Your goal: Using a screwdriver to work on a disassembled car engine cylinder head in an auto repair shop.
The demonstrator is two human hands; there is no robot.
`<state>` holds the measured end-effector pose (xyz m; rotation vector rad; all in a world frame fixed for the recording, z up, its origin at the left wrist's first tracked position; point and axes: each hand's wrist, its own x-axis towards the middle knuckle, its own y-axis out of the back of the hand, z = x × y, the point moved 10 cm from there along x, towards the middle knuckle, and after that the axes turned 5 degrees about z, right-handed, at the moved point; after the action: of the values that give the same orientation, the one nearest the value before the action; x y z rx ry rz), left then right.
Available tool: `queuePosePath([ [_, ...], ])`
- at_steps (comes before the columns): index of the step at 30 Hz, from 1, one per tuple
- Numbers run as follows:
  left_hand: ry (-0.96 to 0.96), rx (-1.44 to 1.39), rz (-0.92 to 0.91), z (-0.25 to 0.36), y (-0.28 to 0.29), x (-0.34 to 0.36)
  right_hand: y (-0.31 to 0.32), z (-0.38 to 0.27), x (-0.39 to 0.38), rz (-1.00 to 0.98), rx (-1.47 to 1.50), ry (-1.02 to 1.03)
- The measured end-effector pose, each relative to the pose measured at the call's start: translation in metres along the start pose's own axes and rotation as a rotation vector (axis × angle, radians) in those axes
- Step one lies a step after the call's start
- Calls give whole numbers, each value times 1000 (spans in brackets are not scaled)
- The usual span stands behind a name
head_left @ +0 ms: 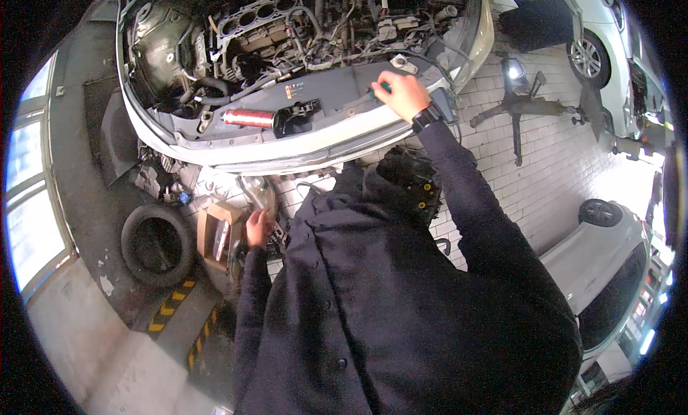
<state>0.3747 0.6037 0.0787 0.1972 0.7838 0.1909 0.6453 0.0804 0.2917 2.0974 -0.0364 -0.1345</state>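
My right hand, with a dark watch on its wrist, is closed over the right part of the car's front panel. A bit of a small dark green thing shows at its fingers; most of it is hidden. My left hand hangs low beside an open cardboard box, its fingers loosely apart with nothing visible in them. On the front panel lie a red cylindrical can, on its side, and a black plastic part touching its right end. Behind them the engine block shows open cylinder bores.
The white bumper edge runs between me and the engine bay. A tyre lies at the left, near yellow-black floor stripes. A metal stand with legs is on the tiled floor at right. A white car stands at lower right.
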Motion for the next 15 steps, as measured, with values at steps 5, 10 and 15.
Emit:
queuePosePath([
  [5, 198, -160, 100, -52, 40, -63, 28, 50, 0, 91, -62, -12],
  [10, 255, -100, 221, -65, 51, -104, 16, 72, -6, 113, -18, -21],
  [15, 319, -106, 235, -72, 50, -98, 1, 76, -10, 126, -25, 8],
])
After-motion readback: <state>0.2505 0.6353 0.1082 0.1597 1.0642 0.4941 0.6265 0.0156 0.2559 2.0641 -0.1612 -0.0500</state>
